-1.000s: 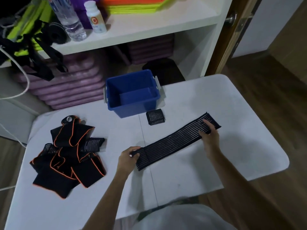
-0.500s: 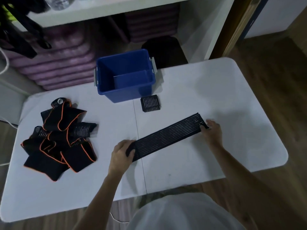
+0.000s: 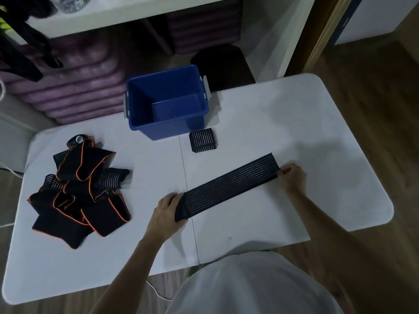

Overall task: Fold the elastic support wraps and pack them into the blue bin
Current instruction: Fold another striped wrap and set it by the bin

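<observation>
Both hands (left hand (image 3: 166, 214), right hand (image 3: 291, 177)) grip opposite ends of wrap (image 3: 229, 185).

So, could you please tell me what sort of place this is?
Probably a home or small gym storage corner: stacked purple foam mats under a white shelf, a folding table, wooden flooring.

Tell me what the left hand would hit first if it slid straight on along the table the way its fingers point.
Probably the small folded wrap; the left hand grips the long wrap and points toward it. Depth is uncertain.
</observation>
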